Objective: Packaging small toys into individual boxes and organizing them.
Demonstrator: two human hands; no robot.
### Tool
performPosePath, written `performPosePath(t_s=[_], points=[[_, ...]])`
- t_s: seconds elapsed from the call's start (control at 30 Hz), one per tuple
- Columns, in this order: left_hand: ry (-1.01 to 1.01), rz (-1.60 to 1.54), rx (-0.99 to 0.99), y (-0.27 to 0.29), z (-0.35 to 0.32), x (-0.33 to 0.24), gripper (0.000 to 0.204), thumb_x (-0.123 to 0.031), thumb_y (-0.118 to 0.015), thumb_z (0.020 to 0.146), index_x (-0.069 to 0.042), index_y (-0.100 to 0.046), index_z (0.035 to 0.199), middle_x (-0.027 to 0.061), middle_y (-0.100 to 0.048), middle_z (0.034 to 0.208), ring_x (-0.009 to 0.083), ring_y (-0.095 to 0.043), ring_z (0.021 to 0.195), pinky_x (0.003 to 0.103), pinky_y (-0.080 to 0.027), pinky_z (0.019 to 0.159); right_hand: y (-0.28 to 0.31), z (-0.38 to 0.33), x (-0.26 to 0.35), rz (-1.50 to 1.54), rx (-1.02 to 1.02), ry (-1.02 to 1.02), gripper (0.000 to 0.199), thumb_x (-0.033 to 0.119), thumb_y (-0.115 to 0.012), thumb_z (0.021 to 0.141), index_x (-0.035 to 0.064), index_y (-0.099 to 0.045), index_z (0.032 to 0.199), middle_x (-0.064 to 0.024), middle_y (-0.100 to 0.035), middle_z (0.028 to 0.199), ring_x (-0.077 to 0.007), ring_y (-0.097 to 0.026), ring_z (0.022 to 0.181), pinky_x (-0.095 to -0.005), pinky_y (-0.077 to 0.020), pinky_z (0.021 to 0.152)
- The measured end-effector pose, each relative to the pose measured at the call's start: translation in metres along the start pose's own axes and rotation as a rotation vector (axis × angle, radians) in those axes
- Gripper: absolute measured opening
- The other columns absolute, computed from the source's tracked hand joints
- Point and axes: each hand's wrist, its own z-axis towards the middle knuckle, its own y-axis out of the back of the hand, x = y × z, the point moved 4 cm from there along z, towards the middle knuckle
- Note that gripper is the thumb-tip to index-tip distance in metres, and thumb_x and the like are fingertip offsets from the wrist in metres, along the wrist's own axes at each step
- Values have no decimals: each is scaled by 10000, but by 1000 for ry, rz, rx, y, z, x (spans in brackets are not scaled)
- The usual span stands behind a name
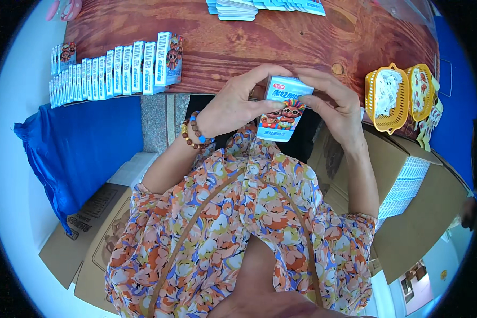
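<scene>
Between both hands, in front of my chest at the table's near edge, is a small light-blue card box (282, 123) with cartoon figures on its front. My left hand (233, 103) grips its left side, thumb across the front. My right hand (331, 100) holds the upper right side, its thumb on the front and its fingers behind the top. The fingers at the back are partly hidden by the box. Left of my hands, a row of upright matching boxes (127, 69) lines the table edge.
The reddish wooden table (281, 47) carries a stack of flat light-blue cartons (265, 6) at its far side. Two yellow baskets (373, 100) with small white packets and printed pieces stand at the right. An open cardboard box (408, 233) holds stacked light-blue cartons. Blue cloth (87, 148) hangs at the left.
</scene>
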Motion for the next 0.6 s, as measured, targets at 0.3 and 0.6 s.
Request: performPosePath(t_s=[0.3,0.6], points=[[3,-109,-76,-10,-3,0,414,-52,-710,891,-44,-612,1293,65,-702,1141,123,-683,987,302,-576,860,5,-4,-4,-8,-38,23,311,-54,-712,845,-10,-716,1153,-139,-688,1216,-199,-658,1104,-307,-550,909],[17,-44,-42,-1,9,-12,367,-34,-713,879,-27,-642,1239,48,-702,1110,87,-644,1026,295,-560,883,8,16,7,-45,0,-3,319,-10,-716,868,-23,-680,1185,-119,-696,1167,-183,-657,1061,-300,-544,893]])
